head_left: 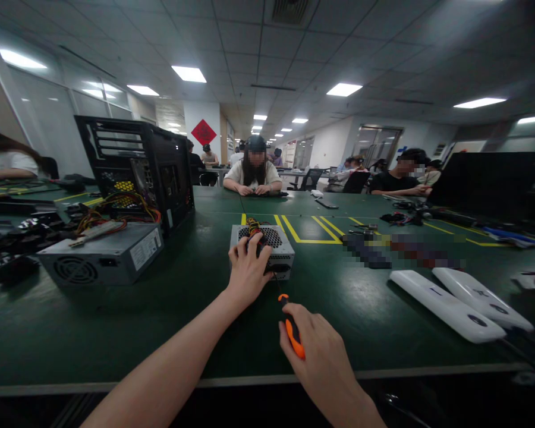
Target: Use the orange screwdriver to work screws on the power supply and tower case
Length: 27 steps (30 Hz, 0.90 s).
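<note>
A grey computer power supply (285, 249) with a honeycomb vent stands on the green table in front of me. My left hand (249, 264) rests over its top and near side, fingers spread and bent around a bundle of coloured cables (252, 227). My right hand (316, 342) is wrapped around the orange and black handle of a screwdriver (293, 333). The screwdriver's thin shaft points up at the near face of the power supply, close to my left thumb. Whether its tip touches a screw cannot be made out.
A second power supply (102, 255) and a black computer case (138, 172) stand at the left. Two white devices (446, 303) lie at the right, before a dark monitor (494, 196). Yellow tape marks the table (196, 321). A person (254, 169) sits opposite.
</note>
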Motion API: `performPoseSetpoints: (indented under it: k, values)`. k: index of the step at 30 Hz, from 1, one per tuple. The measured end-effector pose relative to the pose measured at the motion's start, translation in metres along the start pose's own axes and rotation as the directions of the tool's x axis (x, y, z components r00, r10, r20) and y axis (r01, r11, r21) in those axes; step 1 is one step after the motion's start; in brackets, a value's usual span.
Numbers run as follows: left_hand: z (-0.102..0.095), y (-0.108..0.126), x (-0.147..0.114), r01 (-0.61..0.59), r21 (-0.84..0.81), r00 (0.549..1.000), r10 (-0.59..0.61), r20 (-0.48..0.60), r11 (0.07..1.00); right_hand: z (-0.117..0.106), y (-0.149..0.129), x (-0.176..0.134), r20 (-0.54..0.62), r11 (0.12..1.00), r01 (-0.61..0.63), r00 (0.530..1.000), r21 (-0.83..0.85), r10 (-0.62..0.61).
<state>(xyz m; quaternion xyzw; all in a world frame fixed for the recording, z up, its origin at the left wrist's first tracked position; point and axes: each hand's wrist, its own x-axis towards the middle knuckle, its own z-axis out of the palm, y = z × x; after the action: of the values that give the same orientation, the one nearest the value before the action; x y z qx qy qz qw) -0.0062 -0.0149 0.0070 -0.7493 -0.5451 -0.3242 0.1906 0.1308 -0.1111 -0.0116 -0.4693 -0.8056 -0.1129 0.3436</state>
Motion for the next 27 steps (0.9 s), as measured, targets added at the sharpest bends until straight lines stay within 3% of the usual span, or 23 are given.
performPoseSetpoints:
  k: [8,17,27]
  values:
    - [-0.001,0.001,0.000,0.006,-0.013,1.000,-0.006,0.008,1.000,0.001,-0.004,0.000,0.016,0.998,0.016,1.000,-0.068,-0.015]
    - [-0.002,0.002,0.000,0.007,0.001,1.000,-0.007,0.011,1.000,0.006,0.002,0.001,-0.062,0.992,0.066,0.996,0.107,-0.059]
    - [-0.002,0.001,0.000,0.004,-0.003,1.000,-0.004,0.015,1.000,-0.004,0.005,0.005,-0.014,0.995,-0.010,1.000,0.100,0.011]
